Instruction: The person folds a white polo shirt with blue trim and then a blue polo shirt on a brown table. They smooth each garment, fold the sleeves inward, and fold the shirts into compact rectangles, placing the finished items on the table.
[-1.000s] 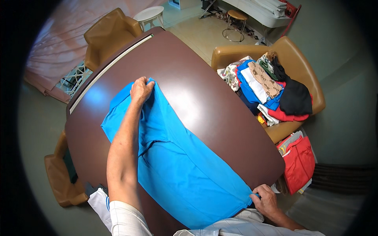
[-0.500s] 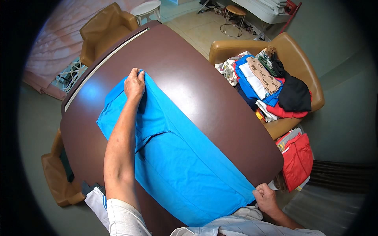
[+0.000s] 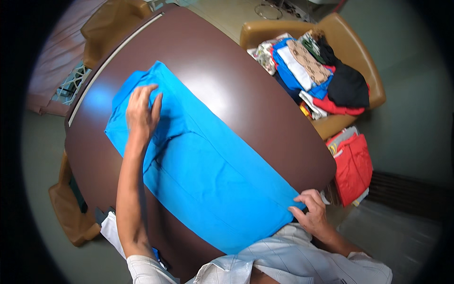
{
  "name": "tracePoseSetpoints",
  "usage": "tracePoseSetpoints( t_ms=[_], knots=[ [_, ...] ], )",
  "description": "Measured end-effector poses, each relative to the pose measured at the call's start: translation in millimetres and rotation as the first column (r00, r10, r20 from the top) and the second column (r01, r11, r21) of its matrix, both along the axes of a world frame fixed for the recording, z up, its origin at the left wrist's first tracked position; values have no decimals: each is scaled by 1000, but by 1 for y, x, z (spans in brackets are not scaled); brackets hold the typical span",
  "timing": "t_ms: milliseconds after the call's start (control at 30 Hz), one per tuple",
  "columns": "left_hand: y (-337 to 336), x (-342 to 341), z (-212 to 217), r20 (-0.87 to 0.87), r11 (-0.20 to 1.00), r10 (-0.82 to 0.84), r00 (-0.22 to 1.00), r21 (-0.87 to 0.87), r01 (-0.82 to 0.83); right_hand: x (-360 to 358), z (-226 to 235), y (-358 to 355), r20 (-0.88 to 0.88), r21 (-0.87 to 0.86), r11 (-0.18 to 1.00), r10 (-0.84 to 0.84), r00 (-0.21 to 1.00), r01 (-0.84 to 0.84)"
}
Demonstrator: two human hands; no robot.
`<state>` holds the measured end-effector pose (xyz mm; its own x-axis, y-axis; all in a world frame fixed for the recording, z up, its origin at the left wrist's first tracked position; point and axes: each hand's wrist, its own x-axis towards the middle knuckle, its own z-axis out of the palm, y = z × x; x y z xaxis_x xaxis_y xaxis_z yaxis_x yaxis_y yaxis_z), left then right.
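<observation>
The blue garment lies lengthwise on the glossy brown table. Over its far end, the left hand has fingers apart; by the near right corner, the right hand holds thumb and forefinger apart. I'd keep the long edge straight and smooth the creases flat-palmed. Right of the table, a tan armchair bears heaped clothes.

Most likely a room in a home, with soft seating.
A big brown table stands among tan armchairs, one of them heaped with everyday clothes in many colours; pink cloth hangs like a curtain at the far left, and pale floor tiles show beyond the table.
</observation>
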<state>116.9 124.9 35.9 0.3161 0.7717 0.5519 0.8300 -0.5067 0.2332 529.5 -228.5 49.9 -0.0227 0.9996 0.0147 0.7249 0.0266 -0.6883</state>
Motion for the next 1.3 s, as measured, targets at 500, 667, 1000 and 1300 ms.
tracePoseSetpoints(
  t_ms=[500,667,1000,1300],
  knots=[
    [-111,-12,-48,-225,995,-99,969,-26,96,15,-24,-41,158,95,995,-3,987,-12],
    [-105,-13,-55,-270,999,-44,962,-2,45,18,-25,-40,84,64,997,-51,995,46],
    [-96,13,-51,-272,997,-4,962,67,23,22,-33,-39,22,80,995,-69,997,67],
    [-81,-4,-50,-237,994,2,971,104,23,26,-37,-37,-60,-13,992,-130,990,129]
  ],
)
